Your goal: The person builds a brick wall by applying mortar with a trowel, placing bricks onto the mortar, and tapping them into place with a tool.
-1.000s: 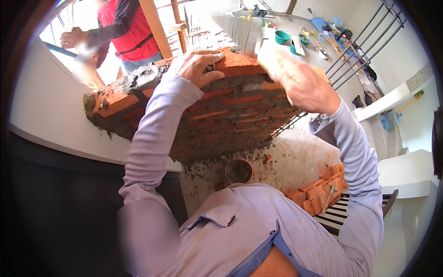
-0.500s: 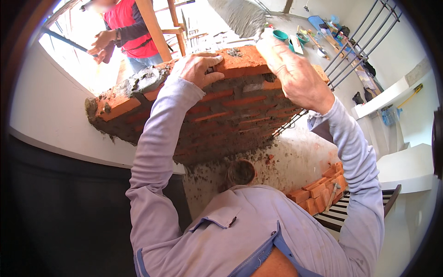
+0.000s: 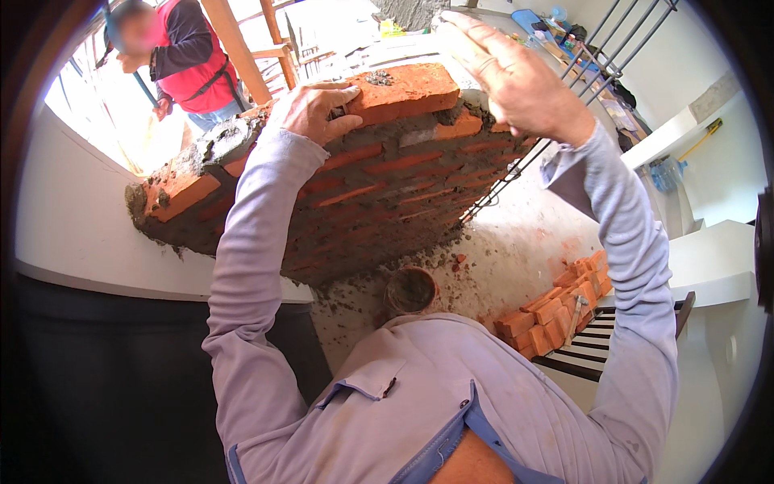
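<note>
Part-built brick wall w/ orange brick on top, small mortar dab on that, mortar lump further L, pale flr below w/ round bucket, scattered mortar crumbs, stacked bricks to R.

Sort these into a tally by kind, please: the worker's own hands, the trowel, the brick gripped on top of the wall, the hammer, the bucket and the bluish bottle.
Hands: 2 (left hand, right hand)
Trowel, partly cut off: 1
Gripped brick: 1
Hammer: 1
Bucket: 1
Bluish bottle: 1
Total: 7
</note>
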### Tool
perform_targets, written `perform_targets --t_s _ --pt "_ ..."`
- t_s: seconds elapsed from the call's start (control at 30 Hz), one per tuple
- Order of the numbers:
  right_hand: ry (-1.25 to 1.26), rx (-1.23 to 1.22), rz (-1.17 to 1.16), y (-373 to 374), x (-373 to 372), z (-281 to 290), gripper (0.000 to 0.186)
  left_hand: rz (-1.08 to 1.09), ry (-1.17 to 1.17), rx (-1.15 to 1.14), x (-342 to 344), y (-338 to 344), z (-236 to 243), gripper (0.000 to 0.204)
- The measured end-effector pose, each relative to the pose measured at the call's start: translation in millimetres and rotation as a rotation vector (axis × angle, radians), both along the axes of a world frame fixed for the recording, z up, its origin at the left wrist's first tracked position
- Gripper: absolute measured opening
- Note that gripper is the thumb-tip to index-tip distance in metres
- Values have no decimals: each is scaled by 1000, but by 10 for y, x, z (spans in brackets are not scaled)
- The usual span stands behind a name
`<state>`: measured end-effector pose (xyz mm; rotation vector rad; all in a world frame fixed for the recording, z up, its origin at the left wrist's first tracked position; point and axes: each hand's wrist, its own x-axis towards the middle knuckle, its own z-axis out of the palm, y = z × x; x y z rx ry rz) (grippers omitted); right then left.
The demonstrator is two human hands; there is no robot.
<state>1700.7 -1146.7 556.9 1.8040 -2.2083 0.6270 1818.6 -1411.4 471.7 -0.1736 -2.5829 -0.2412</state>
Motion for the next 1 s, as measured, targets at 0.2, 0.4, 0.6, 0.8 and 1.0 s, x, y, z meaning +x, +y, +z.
perform_targets --t_s 0.2,0.4,0.6,0.8,1.0 --pt "-109 399 -135 -93 125 99 41 50 -52 11 92 -28 58 48" --pt "-10 180 -95 -192 365 345 43 71 -93 -81 127 -115 91 53" --pt "339 -98 19 -81 -91 -84 44 -142 -181 80 91 -161 130 49" --pt "-704 246 114 303 290 -96 45 -235 29 33 34 -505 -103 33" --pt "-566 -57 -239 984 778 -1040 28 -474 -136 434 31 -330 457 33"
